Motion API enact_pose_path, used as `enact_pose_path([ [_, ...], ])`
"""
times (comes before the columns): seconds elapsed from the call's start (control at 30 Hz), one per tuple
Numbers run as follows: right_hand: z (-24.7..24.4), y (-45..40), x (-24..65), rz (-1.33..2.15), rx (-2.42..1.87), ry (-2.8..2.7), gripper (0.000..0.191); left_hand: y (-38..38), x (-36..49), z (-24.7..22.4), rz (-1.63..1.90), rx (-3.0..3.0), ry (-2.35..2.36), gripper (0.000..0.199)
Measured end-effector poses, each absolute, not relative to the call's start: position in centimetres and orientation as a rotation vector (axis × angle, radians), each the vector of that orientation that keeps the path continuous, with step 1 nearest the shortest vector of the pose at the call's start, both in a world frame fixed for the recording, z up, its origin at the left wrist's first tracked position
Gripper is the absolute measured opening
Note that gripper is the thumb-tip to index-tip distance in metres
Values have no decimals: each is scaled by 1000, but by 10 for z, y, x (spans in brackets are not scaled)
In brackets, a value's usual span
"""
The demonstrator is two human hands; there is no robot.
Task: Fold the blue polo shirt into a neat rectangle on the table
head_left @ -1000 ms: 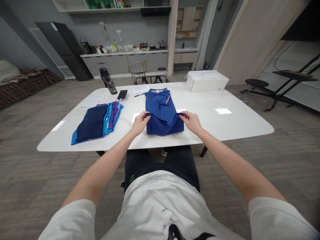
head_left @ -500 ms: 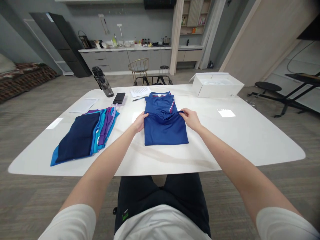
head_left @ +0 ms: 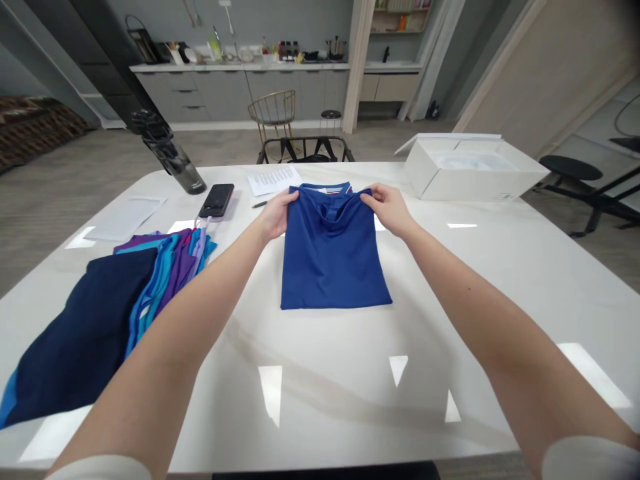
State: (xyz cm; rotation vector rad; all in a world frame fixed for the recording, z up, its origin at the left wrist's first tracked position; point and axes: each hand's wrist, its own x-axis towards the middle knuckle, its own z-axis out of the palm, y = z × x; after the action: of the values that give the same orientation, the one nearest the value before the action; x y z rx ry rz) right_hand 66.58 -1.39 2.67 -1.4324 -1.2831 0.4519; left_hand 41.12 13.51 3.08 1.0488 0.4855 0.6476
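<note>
A blue shirt (head_left: 333,260), folded into a rough rectangle, lies on the white table in front of me. My left hand (head_left: 278,212) pinches the upper left corner of its folded flap. At the upper right corner, my right hand (head_left: 389,208) grips the same flap between thumb and fingers. The flap sags in the middle and covers most of the shirt's upper part. Only a strip of the collar, with white and red trim, shows behind it.
Left of the shirt lies a pile of folded clothes (head_left: 90,333) in navy, blue and purple. Behind it are a phone (head_left: 217,201), a dark bottle (head_left: 175,163) and paper sheets (head_left: 125,219). A pen (head_left: 259,204) lies by a printed sheet (head_left: 274,180). An open white box (head_left: 470,170) stands back right.
Both hands have drawn the folded flap away from me, up toward the collar, covering the shirt's upper part. The view has moved closer to the table.
</note>
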Motion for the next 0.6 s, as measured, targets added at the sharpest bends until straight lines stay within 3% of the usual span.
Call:
enact_pose_path([
  [0.17,19,63,704,369,-1391,-1081,30,210,456,19,806,1055,536,27],
  [0.37,-49,114,729,437,-2010,-900,17,245,481,-47,692,1255,1025,9],
  [0.5,-62,118,735,315,-2126,-960,10,257,487,-60,885,1447,1115,18],
  [0.6,-54,125,741,127,-1944,-1042,22,271,493,-55,1103,1561,1089,28],
])
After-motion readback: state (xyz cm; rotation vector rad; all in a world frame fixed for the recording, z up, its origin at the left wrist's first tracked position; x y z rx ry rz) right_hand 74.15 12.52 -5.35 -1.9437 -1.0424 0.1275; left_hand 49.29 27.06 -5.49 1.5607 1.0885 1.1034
